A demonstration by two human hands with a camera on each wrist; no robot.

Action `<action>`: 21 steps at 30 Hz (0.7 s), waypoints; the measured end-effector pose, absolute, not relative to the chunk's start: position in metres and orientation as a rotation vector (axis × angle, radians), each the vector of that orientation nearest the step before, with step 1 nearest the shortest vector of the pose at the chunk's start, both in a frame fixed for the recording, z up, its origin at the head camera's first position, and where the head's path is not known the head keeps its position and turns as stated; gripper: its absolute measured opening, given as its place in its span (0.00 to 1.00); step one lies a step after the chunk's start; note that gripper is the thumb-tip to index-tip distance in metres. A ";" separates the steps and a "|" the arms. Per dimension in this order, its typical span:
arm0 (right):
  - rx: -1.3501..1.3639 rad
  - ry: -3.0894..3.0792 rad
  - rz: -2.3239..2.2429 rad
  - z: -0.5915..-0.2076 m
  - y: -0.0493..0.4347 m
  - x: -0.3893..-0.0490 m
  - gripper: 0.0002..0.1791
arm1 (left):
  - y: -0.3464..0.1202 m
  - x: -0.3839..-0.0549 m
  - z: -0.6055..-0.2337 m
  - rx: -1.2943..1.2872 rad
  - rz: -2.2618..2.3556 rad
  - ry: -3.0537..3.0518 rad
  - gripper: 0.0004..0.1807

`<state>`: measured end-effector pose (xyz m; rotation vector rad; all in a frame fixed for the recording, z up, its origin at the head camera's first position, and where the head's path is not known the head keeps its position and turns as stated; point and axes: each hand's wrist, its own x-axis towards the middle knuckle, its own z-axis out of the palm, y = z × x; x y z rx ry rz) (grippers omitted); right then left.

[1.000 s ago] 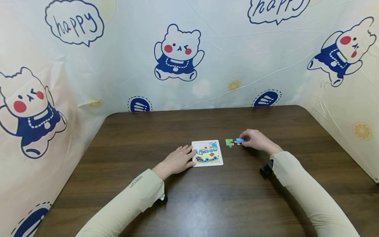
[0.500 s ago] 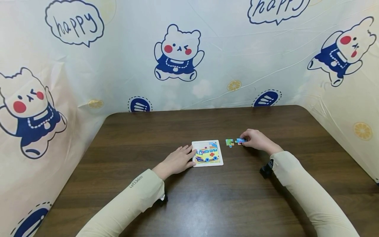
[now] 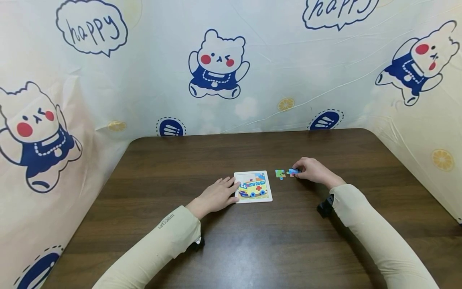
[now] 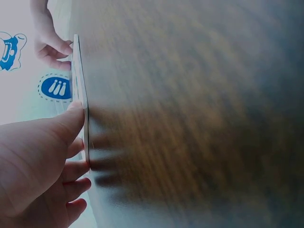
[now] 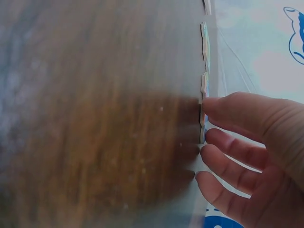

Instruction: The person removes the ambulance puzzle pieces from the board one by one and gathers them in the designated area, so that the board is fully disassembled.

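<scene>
A white-framed jigsaw puzzle tray lies on the table, showing a yellow ambulance picture; its upper left part is bare white. My left hand rests at the tray's left edge, fingers spread, thumb near the lower left corner. In the left wrist view, that thumb and fingertips touch the tray's rim. To the right of the tray, my right hand pinches a blue puzzle piece between thumb and index finger, low at the tabletop. A green puzzle piece lies between that piece and the tray.
The dark wooden table reaches back to a patterned cloth with cartoon bears. Both forearms wear pale sleeves, with a black wrist camera under the right cuff.
The blue puzzle piece and the right hand have shifted very slightly to the right. The left hand and the tray stay in place.
</scene>
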<state>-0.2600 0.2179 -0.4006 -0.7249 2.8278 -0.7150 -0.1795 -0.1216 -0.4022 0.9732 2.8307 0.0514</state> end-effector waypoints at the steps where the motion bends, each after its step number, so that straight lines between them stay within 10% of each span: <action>1: -0.727 2.826 -0.716 -0.400 0.218 -0.260 0.11 | -0.121 -0.179 -0.402 0.971 0.039 2.829 0.31; 21: -0.713 2.812 -0.772 -0.388 0.209 -0.261 0.14 | -0.122 -0.178 -0.400 0.975 0.053 2.828 0.31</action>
